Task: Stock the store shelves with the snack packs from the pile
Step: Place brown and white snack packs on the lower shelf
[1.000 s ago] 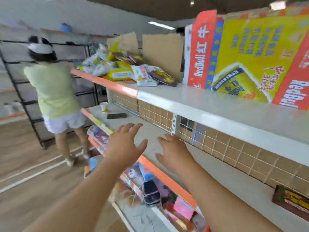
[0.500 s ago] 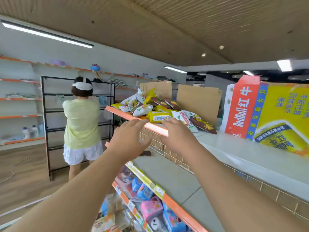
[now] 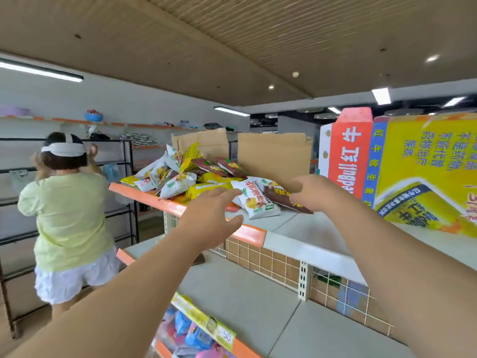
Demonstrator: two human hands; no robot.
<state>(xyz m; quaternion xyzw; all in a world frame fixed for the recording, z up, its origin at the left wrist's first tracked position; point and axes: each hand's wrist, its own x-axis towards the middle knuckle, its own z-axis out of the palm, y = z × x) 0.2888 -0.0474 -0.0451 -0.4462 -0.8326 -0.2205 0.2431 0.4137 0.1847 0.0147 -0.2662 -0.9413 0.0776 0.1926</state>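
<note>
Top shelf (image 3: 309, 228): snack pile (image 3: 196, 177) near left hand (image 3: 209, 215), maybe touching right hand (image 3: 315, 195).

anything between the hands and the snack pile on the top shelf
Nothing visible. The left hand hovers open just short of the snack pile; the right hand is at a brown pack on its near edge.

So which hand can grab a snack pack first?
Probably the right hand: its fingers are at the brown snack pack. The left hand hovers open by the shelf edge, holding nothing.
</note>
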